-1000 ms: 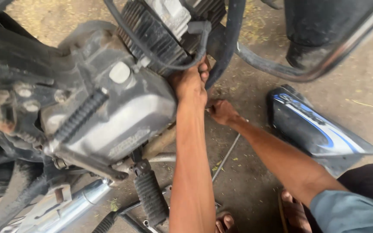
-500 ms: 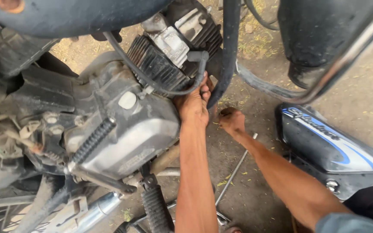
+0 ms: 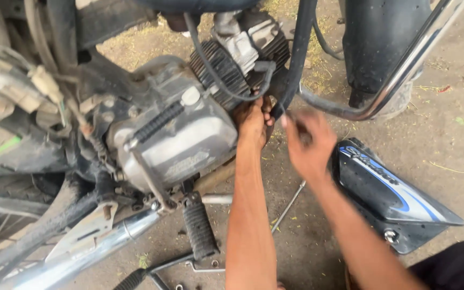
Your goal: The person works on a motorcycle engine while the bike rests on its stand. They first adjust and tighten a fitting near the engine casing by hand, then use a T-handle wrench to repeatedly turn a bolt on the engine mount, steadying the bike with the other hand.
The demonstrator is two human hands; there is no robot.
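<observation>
A motorcycle engine (image 3: 189,145) with a grey side cover and a finned cylinder (image 3: 224,67) fills the left half. My left hand (image 3: 251,121) reaches to the front of the engine, its fingers tucked between the cylinder and the black frame tube (image 3: 298,59). What those fingers grip is hidden. My right hand (image 3: 310,142) is raised just right of the frame tube, blurred by motion, fingers loosely curled; I cannot make out anything in it. The two hands are a few centimetres apart.
A black side panel with a blue stripe (image 3: 390,196) lies on the dirt at right. A thin metal rod (image 3: 288,207) lies between my forearms. A chrome guard bar (image 3: 404,72), rubber footpeg (image 3: 200,231), chrome exhaust pipe (image 3: 92,247) and front wheel (image 3: 377,43) surround the hands.
My right hand has lifted off the ground and moved up toward the frame tube. My left hand has stayed at the front of the engine. The view has shifted.
</observation>
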